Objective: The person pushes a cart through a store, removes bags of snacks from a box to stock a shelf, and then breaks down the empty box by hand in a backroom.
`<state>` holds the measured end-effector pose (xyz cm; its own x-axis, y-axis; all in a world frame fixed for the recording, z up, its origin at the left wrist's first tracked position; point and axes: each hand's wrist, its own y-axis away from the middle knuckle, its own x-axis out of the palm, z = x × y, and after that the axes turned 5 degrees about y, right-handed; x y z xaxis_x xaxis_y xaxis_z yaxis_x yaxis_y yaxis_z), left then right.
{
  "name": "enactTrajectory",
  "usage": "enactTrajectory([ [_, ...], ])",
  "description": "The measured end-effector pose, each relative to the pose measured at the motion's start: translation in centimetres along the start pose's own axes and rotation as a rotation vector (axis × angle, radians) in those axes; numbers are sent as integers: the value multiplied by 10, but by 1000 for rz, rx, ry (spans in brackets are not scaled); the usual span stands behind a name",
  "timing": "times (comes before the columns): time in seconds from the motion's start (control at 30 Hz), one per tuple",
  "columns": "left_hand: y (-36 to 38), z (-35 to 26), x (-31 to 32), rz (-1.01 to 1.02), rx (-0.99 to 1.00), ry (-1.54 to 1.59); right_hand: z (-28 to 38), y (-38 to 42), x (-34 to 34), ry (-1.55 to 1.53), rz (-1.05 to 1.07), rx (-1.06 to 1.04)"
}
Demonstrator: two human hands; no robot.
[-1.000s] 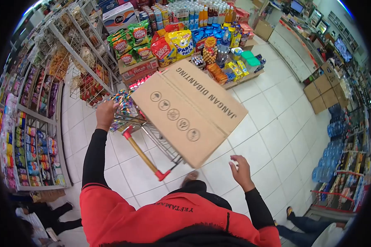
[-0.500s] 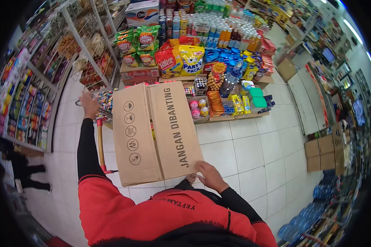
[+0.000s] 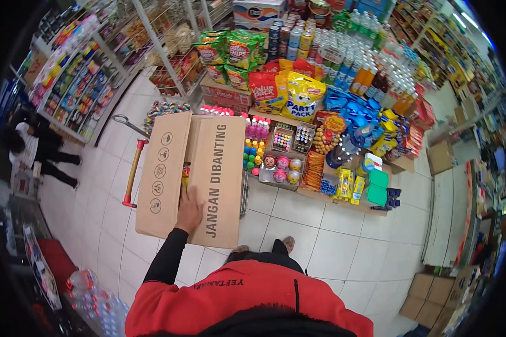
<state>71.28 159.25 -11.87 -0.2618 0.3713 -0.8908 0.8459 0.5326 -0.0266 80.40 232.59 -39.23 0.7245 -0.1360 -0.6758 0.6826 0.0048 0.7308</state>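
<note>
A large brown cardboard box (image 3: 222, 185) printed "JANGAN DIBANTING" is in front of me, its top flaps parted by a gap. A sliver of something yellow and red shows inside; the other contents are hidden. My left hand (image 3: 190, 210) lies on the box at the near end of this gap, palm down with the fingers stretched out. My right hand is out of view. Under the box a wire cart (image 3: 244, 194) shows in part, with a red-and-yellow handle (image 3: 132, 174) at its left.
Beyond the box stands a floor display with cassava chips (image 3: 240, 53), Party Pack bags (image 3: 302, 96), many bottles (image 3: 371, 73) and small toys (image 3: 281, 169). Shelves (image 3: 76, 84) line the left, where another person (image 3: 39, 149) is. Cartons (image 3: 430, 295) are stacked at right.
My left hand has come from beyond the box's far left corner to the gap between the flaps. My right hand has left the near right corner. My view has turned right.
</note>
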Motion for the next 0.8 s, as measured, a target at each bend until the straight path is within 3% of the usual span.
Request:
enactTrajectory([
  [0.1, -9, -21, -25, -74, -89, -208, 14, -56, -114, 184, -37, 12],
  [0.2, -17, -19, -67, -220, -115, -622, 52, -144, -216, 189, -230, -163],
  [0.23, -16, -15, -80, -267, -205, -710, 99, -157, -264, 177, -291, -174],
  [0.4, -10, 25, -142, -464, -554, -958, 349, -224, -409, 66, -473, -800],
  [0.43, -9, 41, -149, -506, -534, -991, 413, -211, -430, 80, -414, -909],
  [0.47, -8, 54, -156, -546, -513, -1024, 477, -183, -446, 59, -296, -869],
  [0.53, -12, 67, -163, -510, -584, -1064, 582, -130, -454, 6, -294, -1205],
  [0.6, -21, 98, -162, -629, -556, -1132, 662, -96, -441, 41, -182, -1444],
  [0.67, -30, 120, -156, -685, -526, -1071, 727, -60, -419, 189, -157, -1689],
  [0.73, -43, 132, -146, -595, -581, -828, 778, -32, -394, 371, -73, -1845],
  [0.8, -58, 131, -132, -492, -575, -799, 818, -20, -369, 672, -171, -1975],
])
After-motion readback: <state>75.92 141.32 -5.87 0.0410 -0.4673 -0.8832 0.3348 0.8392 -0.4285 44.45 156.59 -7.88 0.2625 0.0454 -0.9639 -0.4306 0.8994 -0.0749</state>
